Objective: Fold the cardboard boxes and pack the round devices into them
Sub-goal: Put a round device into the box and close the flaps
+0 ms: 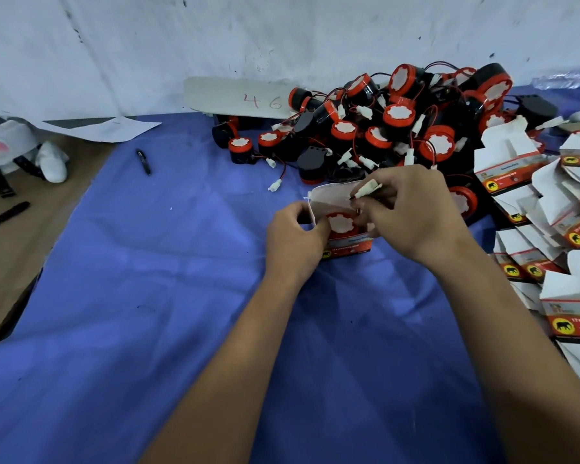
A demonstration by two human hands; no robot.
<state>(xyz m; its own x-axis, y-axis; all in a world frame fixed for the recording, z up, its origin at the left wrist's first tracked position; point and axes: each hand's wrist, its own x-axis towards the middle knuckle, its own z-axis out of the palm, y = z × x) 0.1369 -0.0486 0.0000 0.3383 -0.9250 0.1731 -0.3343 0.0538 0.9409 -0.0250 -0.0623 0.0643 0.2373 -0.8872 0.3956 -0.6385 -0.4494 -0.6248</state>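
1. Right now your left hand [293,229] grips the open cardboard box [344,236] by its left wall, fingers curled round the edge, which steadies the box on the blue cloth [168,296] covering the tabletop while you load it.
2. The round device [340,222] already sits inside the box, its red rim and white face turned up toward you, so the body is packed and only its lead is left outside.
3. Your right hand [406,212] pinches the white connector [369,188] just above the box's opening; I judge you hold it there to tuck the wire in beside the device before closing.
4. The box's back flap [332,195] stands upright behind the device, leaving the mouth clear for that tuck.
5. The pile of loose devices [399,122] lies just beyond the box, and the heap of folded boxes [543,202] sits at your right, both near enough to reach without shifting.
6. A pen [143,161] lies well apart at the left on the cloth, out of the work.
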